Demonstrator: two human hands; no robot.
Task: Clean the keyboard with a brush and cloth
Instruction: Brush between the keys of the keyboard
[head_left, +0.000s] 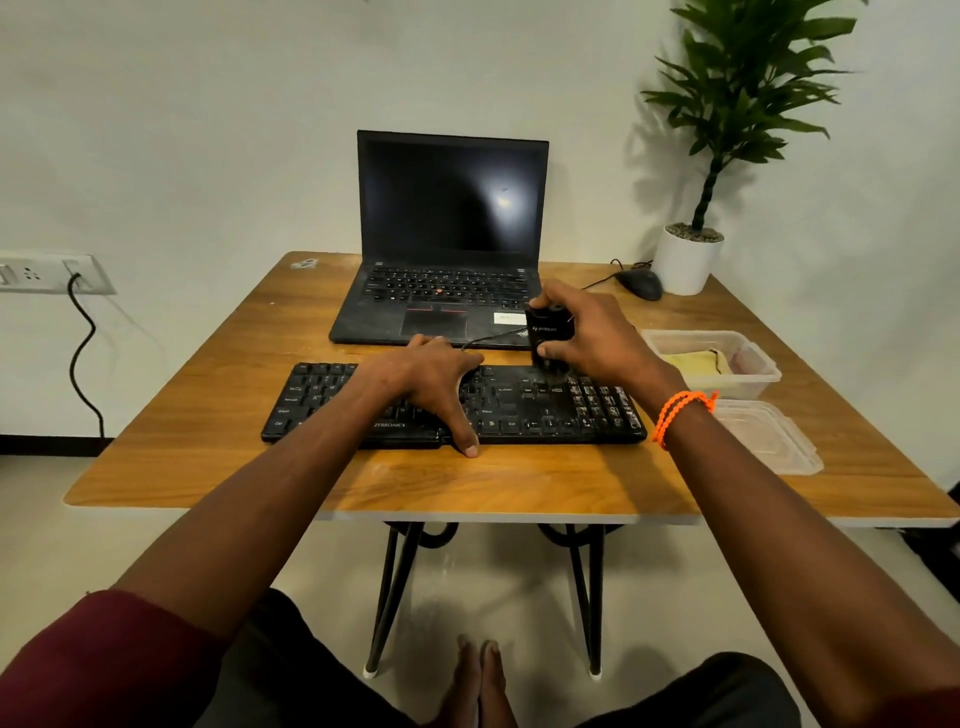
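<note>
- Keyboard (519, 410) at frame centre, long axis left–right; left hand (431, 384) spread flat, pressing its middle
- Right hand (587, 332) clamped on brush (548, 338); bristles over right-centre keys; cloth (696, 361) farther right, nearer right hand

I sit at a wooden table (208, 415) on black metal legs (389, 597), facing a white wall (208, 104); pale floor (493, 582) beneath.
</note>
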